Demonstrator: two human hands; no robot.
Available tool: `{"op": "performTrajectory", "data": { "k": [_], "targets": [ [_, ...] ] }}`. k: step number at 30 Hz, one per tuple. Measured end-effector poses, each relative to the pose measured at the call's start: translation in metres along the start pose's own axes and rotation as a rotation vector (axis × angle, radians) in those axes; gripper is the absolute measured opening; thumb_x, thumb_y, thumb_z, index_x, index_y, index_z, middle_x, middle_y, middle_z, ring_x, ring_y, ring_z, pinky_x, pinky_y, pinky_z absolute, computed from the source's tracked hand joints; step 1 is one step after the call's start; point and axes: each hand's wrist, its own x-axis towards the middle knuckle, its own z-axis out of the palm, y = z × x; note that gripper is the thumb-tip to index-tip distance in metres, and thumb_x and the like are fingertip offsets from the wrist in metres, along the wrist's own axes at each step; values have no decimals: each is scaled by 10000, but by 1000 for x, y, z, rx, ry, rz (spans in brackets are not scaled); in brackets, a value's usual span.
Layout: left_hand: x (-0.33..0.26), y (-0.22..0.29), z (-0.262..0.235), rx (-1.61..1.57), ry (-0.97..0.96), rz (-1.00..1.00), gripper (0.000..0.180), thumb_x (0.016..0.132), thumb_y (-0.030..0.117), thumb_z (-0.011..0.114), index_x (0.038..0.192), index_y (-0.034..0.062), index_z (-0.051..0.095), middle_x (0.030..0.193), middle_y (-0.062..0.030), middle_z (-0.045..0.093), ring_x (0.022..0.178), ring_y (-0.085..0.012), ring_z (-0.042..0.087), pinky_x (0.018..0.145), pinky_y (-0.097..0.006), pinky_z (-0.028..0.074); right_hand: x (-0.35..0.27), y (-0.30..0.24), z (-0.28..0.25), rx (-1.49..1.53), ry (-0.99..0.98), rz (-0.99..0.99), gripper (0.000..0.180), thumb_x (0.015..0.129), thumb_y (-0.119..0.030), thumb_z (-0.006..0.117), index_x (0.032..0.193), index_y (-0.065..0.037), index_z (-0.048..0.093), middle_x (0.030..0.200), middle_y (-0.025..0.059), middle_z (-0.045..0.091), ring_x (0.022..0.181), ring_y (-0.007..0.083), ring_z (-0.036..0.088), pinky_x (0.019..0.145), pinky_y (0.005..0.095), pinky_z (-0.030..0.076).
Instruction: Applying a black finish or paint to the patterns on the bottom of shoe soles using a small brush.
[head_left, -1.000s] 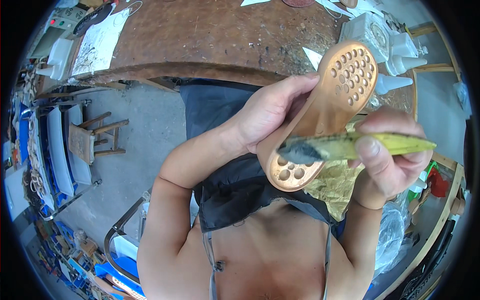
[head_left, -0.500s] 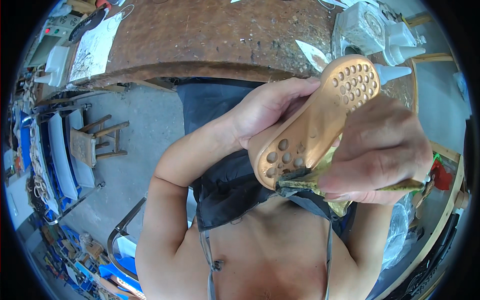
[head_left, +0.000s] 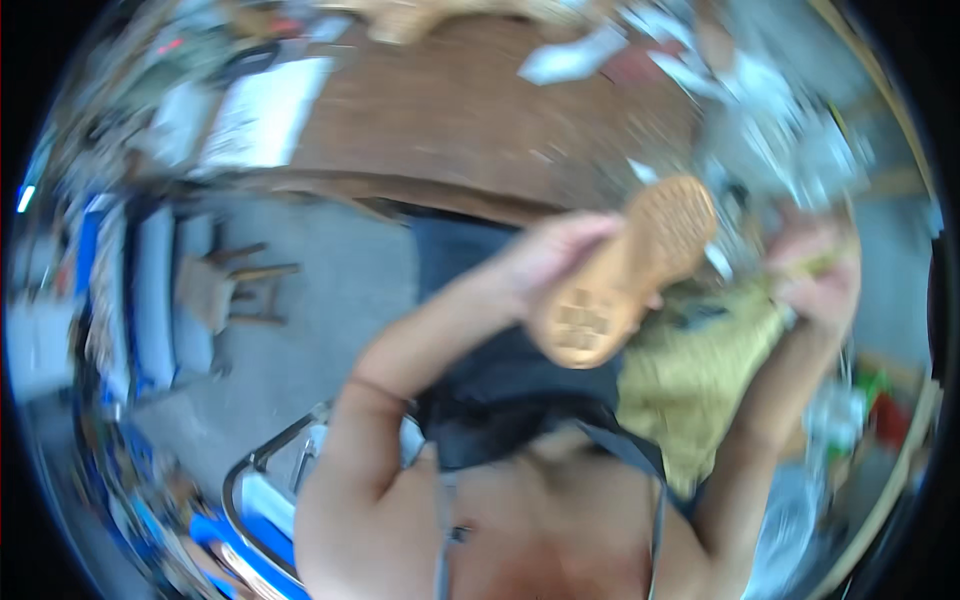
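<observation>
My left hand [head_left: 550,255] grips a copper-coloured piece shaped like a shoe sole [head_left: 615,275]. Its thumb lies along the near-left side, and a fingertip shows at the opposite edge. Clusters of holes mark both ends of the piece, which tilts up toward the right. Off to the right, apart from the piece, my right hand [head_left: 820,270] is closed around the yellowish handle of a brush [head_left: 822,263]; motion blurs it, and I cannot make out the bristles. Between piece and right forearm hangs a gold-stained cloth [head_left: 695,385], over the right side of my dark apron [head_left: 500,390].
A brown worktable [head_left: 480,110] spans the far side, bearing a white sheet [head_left: 265,110] at left. Blurred white containers [head_left: 790,140] crowd its right end. At left, a wooden stool [head_left: 225,290] stands on the grey floor, beside blue-and-white racks [head_left: 155,290].
My right hand has drawn the brush away from the piece to the right, uncovering the cloth. The left hand still holds the piece. The whole view has shifted, bringing more of the table into sight.
</observation>
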Motion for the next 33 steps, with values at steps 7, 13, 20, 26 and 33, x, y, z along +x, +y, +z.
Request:
{"op": "performTrajectory", "data": {
  "k": [7, 13, 20, 26, 33],
  "targets": [
    [34, 19, -43, -83, -179, 298, 813, 813, 631, 444, 1217, -73, 408, 1193, -174, 533, 1087, -240, 528, 936, -374, 406, -92, 62, -15, -44, 540, 139, 142, 808, -130, 626, 830, -18, 542, 769, 90, 559, 587, 135, 482, 543, 270, 384],
    [-57, 1, -54, 506, -78, 812, 864, 767, 278, 705, 1405, 117, 146, 1349, -62, 338, 1222, -209, 380, 952, -427, 388, -68, 16, 18, 211, 663, 271, 138, 804, -150, 613, 811, -24, 558, 782, 53, 543, 674, 162, 482, 595, 294, 393],
    [-88, 41, -32, 1414, 457, 838, 761, 693, 228, 757, 1279, -1, 328, 1194, -97, 463, 1117, -183, 433, 956, -310, 351, -51, 32, 16, 437, 747, 285, 108, 800, -103, 627, 812, -74, 523, 716, 4, 481, 587, 106, 429, 505, 235, 337],
    [-170, 125, 38, 846, 236, 1205, 781, 628, 204, 734, 1283, -3, 362, 1213, -92, 497, 1097, -202, 505, 908, -336, 437, -26, 85, -13, 331, 720, 364, 89, 806, -114, 636, 829, -48, 582, 716, 37, 579, 556, 136, 515, 475, 249, 400],
    [-213, 258, 248, 934, -125, 1929, 752, 700, 406, 655, 1261, -1, 365, 1222, -167, 465, 1103, -320, 471, 969, -465, 361, 58, 64, -42, 438, 683, 219, 164, 803, -127, 628, 859, 4, 546, 629, 87, 561, 367, 126, 461, 334, 226, 350]
  ]
}}
